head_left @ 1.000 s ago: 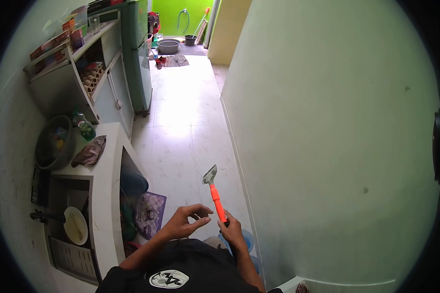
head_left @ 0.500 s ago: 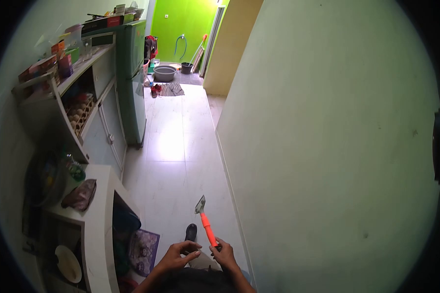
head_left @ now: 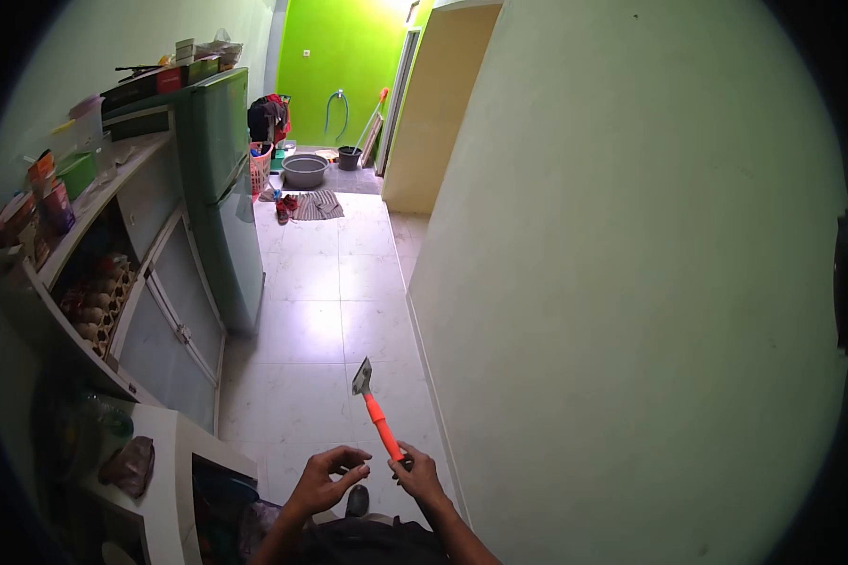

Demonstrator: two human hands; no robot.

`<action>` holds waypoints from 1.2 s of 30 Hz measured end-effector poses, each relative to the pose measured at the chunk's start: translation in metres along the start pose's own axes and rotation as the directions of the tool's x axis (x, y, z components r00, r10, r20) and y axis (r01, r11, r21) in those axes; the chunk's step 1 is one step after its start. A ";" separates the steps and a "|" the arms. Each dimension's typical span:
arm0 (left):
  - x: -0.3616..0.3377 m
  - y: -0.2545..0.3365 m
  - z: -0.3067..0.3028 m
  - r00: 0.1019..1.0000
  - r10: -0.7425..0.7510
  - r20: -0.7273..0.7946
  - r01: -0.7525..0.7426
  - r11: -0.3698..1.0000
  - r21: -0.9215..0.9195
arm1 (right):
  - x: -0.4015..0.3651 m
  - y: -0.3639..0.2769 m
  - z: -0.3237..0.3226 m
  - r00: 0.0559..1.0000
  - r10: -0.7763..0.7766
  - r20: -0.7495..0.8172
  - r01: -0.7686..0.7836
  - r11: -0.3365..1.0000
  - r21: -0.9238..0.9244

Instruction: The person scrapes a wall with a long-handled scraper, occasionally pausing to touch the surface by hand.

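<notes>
A scraper (head_left: 378, 414) with a bright orange handle and a flat metal head points forward and slightly left above the floor. My right hand (head_left: 417, 476) is wrapped round the lower end of its handle. Just to the left, my left hand (head_left: 325, 478) is held in the air with its fingers curved and apart from the thumb; nothing shows in it. The two hands do not touch. Below them, a dark boot (head_left: 357, 501) on my foot is partly hidden by my clothing.
A long wall (head_left: 631, 282) runs close on my right. To the left stand a white counter (head_left: 165, 443), a cabinet (head_left: 174, 311) with egg trays, and a green fridge (head_left: 224, 188). Tiled floor (head_left: 297, 395) leads to a striped mat (head_left: 318, 205), shoes and a grey basin (head_left: 305, 170).
My view has moved forward along the passage and tilted up a little. The scraper, still in my right hand, sits slightly further left and higher in view. My left hand stays beside it.
</notes>
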State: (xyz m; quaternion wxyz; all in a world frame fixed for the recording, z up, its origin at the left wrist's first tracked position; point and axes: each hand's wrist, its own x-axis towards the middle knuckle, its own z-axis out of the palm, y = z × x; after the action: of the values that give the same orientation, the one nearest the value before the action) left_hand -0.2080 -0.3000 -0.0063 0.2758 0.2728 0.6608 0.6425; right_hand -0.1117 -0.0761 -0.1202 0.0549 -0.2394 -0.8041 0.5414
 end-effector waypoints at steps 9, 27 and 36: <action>0.115 0.135 0.002 0.850 0.526 0.017 -0.319 0.541 -0.778 | 0.092 -0.014 -0.010 1.000 0.003 -0.006 -0.003 1.000 0.030; 0.319 0.269 -0.189 0.482 0.874 0.064 0.231 -0.056 -0.971 | 0.299 -0.123 0.043 0.979 0.025 -0.202 -0.026 1.000 0.002; 0.389 0.280 -0.279 0.485 0.873 0.046 0.266 -0.098 -0.959 | 0.401 -0.151 0.089 0.953 0.110 -0.282 -0.089 0.992 0.089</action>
State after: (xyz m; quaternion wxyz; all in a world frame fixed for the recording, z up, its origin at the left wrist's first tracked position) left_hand -0.6774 -0.2094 0.2742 0.4218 0.4140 -0.2845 0.7548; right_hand -0.5442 -0.0186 -0.0891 0.1523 -0.3532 -0.7535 0.5332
